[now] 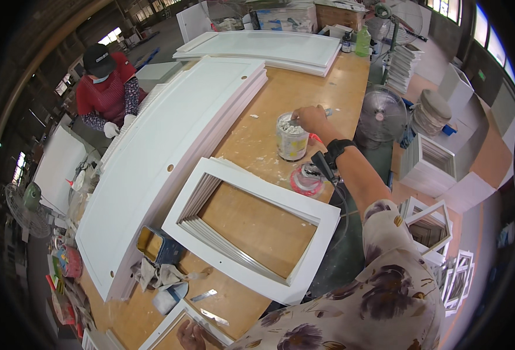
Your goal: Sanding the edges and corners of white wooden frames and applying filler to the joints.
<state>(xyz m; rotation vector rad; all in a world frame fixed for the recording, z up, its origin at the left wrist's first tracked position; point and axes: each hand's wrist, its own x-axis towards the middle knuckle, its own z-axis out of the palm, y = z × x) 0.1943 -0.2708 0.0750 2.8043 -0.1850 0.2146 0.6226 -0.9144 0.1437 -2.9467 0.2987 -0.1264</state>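
Observation:
My right hand [313, 119] is closed around a putty knife [328, 111], its blade reaching into the mouth of a clear plastic tub [292, 146] of white putty. A strap with a small black device is on that wrist. At the lower edge, my left hand [190, 336] is partly cut off, its fingers curled at the inner edge of a white frame [167, 324]. Two metal scraper blades [214, 317] lie just beyond this frame. In front of me rests a stack of white rectangular frames [321, 233], with the wooden tabletop [251, 224] showing through the opening.
Long white panels [170, 146] are stacked across the table, with more panels [269, 46] behind. A pink-rimmed lid [307, 179] lies near the tub. A dark blue container [167, 248] and rags [152, 274] stand left. A co-worker [103, 87] works opposite; a fan [380, 114] is at right.

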